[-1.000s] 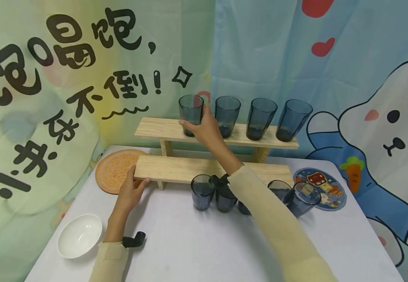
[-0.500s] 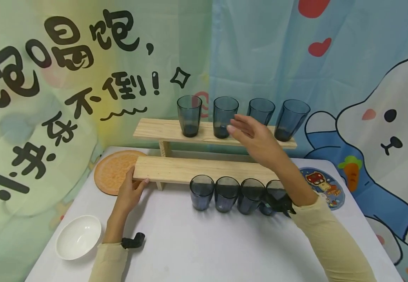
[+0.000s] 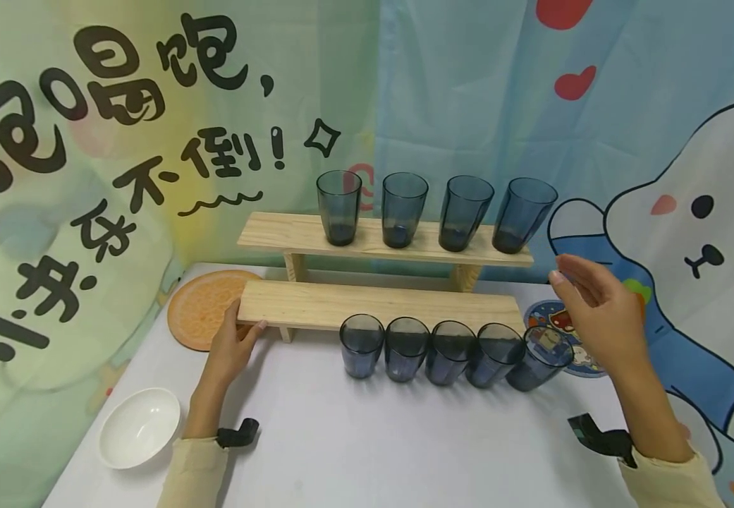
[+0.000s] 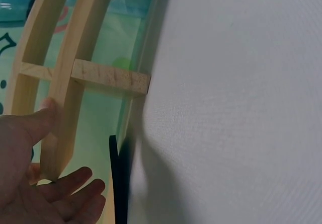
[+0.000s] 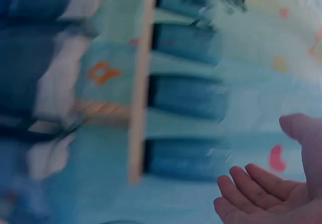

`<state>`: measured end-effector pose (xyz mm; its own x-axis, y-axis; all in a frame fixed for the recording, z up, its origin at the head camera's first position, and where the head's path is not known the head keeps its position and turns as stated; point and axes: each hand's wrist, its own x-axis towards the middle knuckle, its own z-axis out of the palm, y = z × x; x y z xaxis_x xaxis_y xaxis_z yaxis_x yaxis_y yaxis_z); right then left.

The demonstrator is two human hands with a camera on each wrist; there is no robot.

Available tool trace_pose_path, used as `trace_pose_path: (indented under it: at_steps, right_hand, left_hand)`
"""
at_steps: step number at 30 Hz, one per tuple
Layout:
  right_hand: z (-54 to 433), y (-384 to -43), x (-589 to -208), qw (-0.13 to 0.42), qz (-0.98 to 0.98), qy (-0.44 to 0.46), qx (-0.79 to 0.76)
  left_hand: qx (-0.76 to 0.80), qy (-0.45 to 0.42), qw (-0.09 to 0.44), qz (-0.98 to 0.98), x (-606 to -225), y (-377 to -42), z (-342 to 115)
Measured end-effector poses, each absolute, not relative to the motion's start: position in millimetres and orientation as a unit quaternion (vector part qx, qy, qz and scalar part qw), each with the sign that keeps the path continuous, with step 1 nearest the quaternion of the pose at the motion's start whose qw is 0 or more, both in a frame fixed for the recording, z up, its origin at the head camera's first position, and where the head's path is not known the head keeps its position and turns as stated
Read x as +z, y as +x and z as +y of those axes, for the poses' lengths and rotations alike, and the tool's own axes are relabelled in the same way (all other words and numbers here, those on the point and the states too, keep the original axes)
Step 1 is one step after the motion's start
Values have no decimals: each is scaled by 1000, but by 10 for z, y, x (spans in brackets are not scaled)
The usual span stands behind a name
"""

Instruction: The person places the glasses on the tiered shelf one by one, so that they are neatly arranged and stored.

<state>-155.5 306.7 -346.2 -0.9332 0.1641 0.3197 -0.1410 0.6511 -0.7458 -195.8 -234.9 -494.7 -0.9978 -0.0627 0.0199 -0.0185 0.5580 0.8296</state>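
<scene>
A two-tier wooden shelf (image 3: 322, 303) stands on the table; its lower board is bare. My left hand (image 3: 230, 353) holds the left end of that lower board; in the left wrist view, the thumb (image 4: 43, 116) lies on the wood while the other fingers spread beneath. Along the upper board runs a row of several blue-grey glass tumblers, from the left tumbler (image 3: 339, 208) to the right tumbler (image 3: 522, 215). My right hand (image 3: 604, 321) hovers right of the shelf, fingers relaxed and nothing in it. The front-row tumbler (image 3: 534, 363) is the glass nearest it.
More tumblers (image 3: 362, 349) stand in a row on the white table (image 3: 373, 444) before the shelf. A white bowl (image 3: 140, 428) sits at the left, behind it a round orange mat (image 3: 204, 310). A blue cartoon mat (image 3: 551, 314) lies at the right, and a printed curtain (image 3: 455, 106) hangs behind.
My right hand has let go of the leftmost upper tumbler and moved right and down, off the shelf's right end. The left hand keeps its place on the lower board.
</scene>
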Motion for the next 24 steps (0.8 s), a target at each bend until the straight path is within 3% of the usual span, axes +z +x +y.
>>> trace_pose_path:
  at_steps: [15, 24]
  right_hand:
    - [3385, -1297, -4418, 41, -906, -95, 410]
    - [3378, -1257, -4672, 62, -901, -94, 420]
  left_hand:
    - [-471, 19, 26, -882, -4933, -1974, -2335]
    - [-455, 24, 29, -890, -4938, -1964, -2351]
